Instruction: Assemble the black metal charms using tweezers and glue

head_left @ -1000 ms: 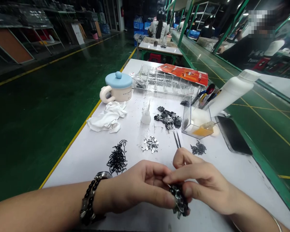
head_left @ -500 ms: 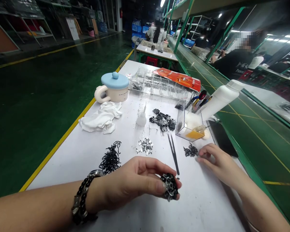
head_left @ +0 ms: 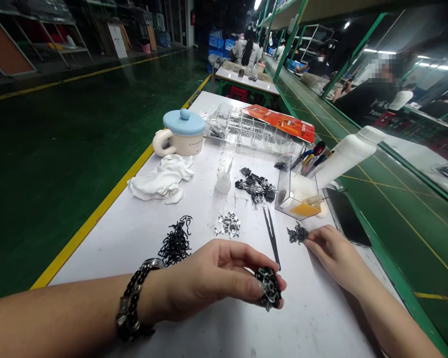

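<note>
My left hand point(head_left: 216, 278) grips a small black-and-silver mechanical part point(head_left: 268, 288) between thumb and fingers, above the near part of the table. At the right, my right hand point(head_left: 332, 251) has thumb and index finger pinched together at the edge of a small pile of black curved pieces point(head_left: 297, 232). What sits between those fingertips is too small to make out. Black tweezers point(head_left: 272, 238) lie between my two hands. Behind my left wrist is a larger heap of black curved pieces point(head_left: 175, 243), and beyond my left hand are small silver metal pieces point(head_left: 228, 224).
Farther back are black assembled parts point(head_left: 256, 186), a translucent nozzle bottle point(head_left: 224, 183), a white cloth point(head_left: 160, 180), a blue-lidded mug point(head_left: 184, 134) and a clear compartment tray point(head_left: 246, 132). A clear pen box point(head_left: 296, 199), white bottle point(head_left: 349, 154) and phone point(head_left: 347, 216) stand or lie right.
My right thumb and index finger have closed together at the small black pile; they were apart before. The whole view has shifted slightly. My left hand still holds the same part.
</note>
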A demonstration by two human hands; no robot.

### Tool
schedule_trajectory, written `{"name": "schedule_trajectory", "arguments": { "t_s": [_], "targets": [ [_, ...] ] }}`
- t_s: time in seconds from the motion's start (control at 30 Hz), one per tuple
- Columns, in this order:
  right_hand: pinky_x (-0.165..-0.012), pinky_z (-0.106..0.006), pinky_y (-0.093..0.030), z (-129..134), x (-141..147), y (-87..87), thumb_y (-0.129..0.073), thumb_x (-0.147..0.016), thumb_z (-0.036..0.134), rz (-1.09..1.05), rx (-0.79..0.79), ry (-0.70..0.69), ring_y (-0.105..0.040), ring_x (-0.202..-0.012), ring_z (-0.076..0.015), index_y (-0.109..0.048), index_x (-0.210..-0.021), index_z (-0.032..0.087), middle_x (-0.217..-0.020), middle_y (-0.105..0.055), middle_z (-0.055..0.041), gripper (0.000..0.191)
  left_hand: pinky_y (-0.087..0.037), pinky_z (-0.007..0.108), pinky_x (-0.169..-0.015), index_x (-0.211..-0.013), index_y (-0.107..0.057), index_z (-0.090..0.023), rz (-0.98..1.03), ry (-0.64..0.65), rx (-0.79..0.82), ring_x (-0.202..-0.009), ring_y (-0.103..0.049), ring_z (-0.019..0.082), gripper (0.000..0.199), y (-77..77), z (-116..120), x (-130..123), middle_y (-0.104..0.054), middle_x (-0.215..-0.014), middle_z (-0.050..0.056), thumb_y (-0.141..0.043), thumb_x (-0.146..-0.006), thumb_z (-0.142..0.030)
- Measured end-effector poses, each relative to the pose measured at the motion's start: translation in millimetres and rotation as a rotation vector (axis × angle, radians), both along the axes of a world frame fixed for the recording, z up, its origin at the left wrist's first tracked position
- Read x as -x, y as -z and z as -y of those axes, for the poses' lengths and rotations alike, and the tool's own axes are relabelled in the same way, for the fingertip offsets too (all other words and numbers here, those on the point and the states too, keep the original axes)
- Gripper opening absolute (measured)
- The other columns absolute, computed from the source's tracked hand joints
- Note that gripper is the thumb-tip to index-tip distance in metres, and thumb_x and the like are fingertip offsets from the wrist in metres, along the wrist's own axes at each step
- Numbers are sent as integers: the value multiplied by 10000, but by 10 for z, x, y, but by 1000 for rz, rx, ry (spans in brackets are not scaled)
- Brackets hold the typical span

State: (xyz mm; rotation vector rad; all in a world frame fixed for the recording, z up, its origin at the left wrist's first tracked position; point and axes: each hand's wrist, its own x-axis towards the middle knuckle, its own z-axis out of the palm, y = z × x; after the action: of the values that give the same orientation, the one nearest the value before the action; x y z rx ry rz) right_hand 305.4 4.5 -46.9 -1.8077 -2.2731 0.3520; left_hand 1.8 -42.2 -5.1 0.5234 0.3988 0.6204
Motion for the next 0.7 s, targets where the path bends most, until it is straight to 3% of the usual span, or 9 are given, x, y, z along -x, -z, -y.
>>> {"name": "schedule_trajectory", "arguments": {
  "t_s": [0.33, 0.5, 0.7],
  "targets": [
    [-702, -374, -415, 0, 48, 67, -404, -872, 379, 43, -34, -9, -517, -730, -205, -486, -773, 190, -797, -521, -67, 230, -485, 329, -838, -941, -665, -106, -1, 1, -21, -835, -677, 197, 257, -2, 1, 9, -695, -946, 113, -710, -689, -120],
    [-663, -324, -439, 110, -27, -20, -436, -868, 375, 20, 16, -43, -530, -706, -167, -516, -752, 201, -792, -531, -40, 224, -488, 308, -820, -946, -665, -113, -9, 6, -21, -842, -672, 186, 262, -28, -1, 19, -695, -959, 109, -711, -689, -124],
    [-648, -295, -460, 129, -45, -36, -474, -860, 399, -37, -58, 24, -543, -728, -154, -591, -947, 212, -873, -535, -49, 237, -485, 322, -827, -952, -663, -114, -7, 11, -31, -847, -669, 191, 259, -7, -9, 14, -692, -964, 107, -706, -697, -122]
  ]
}}
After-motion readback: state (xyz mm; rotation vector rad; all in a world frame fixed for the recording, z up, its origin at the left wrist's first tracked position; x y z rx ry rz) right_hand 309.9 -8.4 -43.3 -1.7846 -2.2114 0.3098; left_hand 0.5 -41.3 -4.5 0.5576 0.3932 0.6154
